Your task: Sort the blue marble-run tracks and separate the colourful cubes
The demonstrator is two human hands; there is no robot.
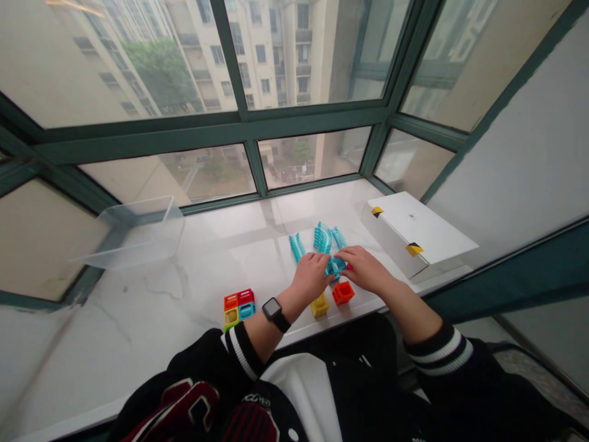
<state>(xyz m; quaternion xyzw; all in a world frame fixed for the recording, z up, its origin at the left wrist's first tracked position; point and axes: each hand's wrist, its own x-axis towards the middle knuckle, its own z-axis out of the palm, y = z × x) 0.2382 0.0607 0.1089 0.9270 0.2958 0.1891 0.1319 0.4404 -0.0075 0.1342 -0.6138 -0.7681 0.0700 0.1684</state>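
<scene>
My left hand (313, 276), with a black watch on its wrist, has its fingers closed on a blue plastic toy piece (335, 266). From the other side my right hand (361, 269) grips the same piece, and a bit of red shows by its fingers. Fingers hide part of the piece. Just beyond the hands lie a straight blue track piece (297, 247), a curved blue track piece (324, 237) and a lighter blue piece (339, 238). Nearer to me sit a yellow block (319, 305) and an orange block (343, 293).
Left of my forearm stands a cluster of coloured blocks (238, 308), partly hidden. A clear plastic bin (138, 245) sits at the far left. At the right, a white box (423, 227) with yellow-black tabs lies by the wall. Windows border the white ledge (151, 325).
</scene>
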